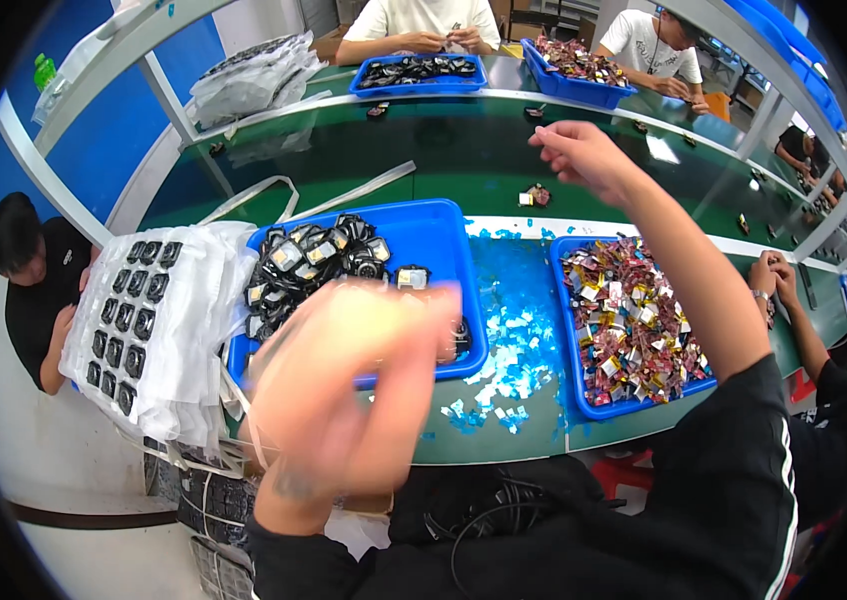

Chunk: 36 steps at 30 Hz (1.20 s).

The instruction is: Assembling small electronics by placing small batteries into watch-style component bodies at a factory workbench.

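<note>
My left hand (354, 365) is raised close to the camera, in front of a blue tray (459, 225) of black plastic cases (319, 250). It is smeared by motion, so its fingers and anything in them cannot be made out. Over the green conveyor belt (364, 150), my right hand (589, 160) reaches forward. Its fingers are bent together, and nothing shows between the tips. Below it on the belt lies a small circuit board with a pale part (536, 196). To the right stands a blue tray (562, 330) heaped with small circuit boards with white and yellow parts (634, 320).
Bits of blue film (504, 365) litter the bench between the trays. White sheets holding black cases (129, 320) are stacked at left. Across the belt, people sit by a tray of black parts (419, 72) and a tray of boards (574, 70). White frame posts (166, 95) flank the belt.
</note>
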### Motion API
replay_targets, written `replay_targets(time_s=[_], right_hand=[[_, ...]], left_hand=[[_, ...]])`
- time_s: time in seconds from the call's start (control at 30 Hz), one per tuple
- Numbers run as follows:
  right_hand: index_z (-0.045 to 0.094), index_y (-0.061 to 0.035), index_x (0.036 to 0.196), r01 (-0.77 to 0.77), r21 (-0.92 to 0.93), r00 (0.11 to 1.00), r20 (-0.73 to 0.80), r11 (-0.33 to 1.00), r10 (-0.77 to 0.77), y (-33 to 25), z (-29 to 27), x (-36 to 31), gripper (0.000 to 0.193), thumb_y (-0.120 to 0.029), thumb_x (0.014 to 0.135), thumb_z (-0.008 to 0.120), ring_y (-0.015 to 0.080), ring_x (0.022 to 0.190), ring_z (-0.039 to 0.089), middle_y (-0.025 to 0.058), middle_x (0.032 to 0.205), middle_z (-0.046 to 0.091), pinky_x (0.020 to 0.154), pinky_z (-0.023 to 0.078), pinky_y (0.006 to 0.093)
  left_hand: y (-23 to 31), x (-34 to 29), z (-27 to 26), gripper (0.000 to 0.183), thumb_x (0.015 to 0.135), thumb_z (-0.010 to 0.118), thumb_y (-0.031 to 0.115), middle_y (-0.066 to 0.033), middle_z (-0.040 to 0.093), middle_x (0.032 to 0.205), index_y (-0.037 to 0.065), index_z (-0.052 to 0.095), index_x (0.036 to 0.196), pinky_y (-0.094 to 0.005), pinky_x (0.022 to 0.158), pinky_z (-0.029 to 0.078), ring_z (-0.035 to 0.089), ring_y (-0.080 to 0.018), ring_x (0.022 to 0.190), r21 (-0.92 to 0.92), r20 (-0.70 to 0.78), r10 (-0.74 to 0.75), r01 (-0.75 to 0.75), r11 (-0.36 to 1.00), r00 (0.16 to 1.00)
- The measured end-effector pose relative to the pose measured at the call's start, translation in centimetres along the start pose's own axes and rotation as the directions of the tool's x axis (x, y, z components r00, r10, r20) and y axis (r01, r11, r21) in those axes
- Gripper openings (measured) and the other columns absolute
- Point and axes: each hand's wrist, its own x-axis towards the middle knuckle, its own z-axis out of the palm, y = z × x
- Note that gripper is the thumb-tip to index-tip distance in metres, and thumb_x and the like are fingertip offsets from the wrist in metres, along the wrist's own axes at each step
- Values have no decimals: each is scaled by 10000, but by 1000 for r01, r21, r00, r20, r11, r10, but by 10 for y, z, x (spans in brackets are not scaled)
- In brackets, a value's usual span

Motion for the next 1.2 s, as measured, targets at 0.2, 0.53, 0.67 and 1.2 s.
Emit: replay_targets(time_s=[0.2, 0.53, 0.67, 1.2], right_hand=[[478, -111, 822, -156, 853, 968, 231, 498, -93, -8, 60, -85, 323, -354, 1030, 437, 101, 579, 352, -34, 680, 405, 547, 351, 248], [574, -2, 820, 450, 112, 850, -357, 886, -386, 37, 39, -199, 280, -214, 993, 519, 72, 666, 505, -5, 720, 542, 631, 438, 239], [637, 13, 868, 349, -232, 747, -516, 908, -419, 86, 4, -253, 56, -38, 888, 621, 119, 668, 575, 54, 742, 611, 625, 461, 269], [623, 26, 967, 151, -469, 807, -450, 870, -383, 119, -131, -205, 87, -33, 905, 611, 120, 841, 599, 39, 905, 627, 781, 470, 239]], left_hand=[[-88, -17, 73, 457, 942, 629, 162, -133, 647, 1167, -38, 501, 1332, -284, 837, 511, 639, -158, 953, -241, 368, -565, 662, 709, 739], [-98, -29, 116, 137, 809, 700, 112, -89, 702, 890, 78, 746, 933, -339, 734, 528, 676, -262, 823, 412, 425, -335, 150, 899, 841], [-100, -33, 109, 52, 788, 685, 96, -90, 610, 898, 105, 713, 830, -398, 817, 503, 602, -286, 952, 638, 535, -380, -67, 767, 754], [-143, -11, -5, 424, 904, 609, 333, -123, 499, 1355, 138, 576, 1279, -436, 1024, 368, 410, -305, 1279, 911, 392, -653, -177, 371, 648]])
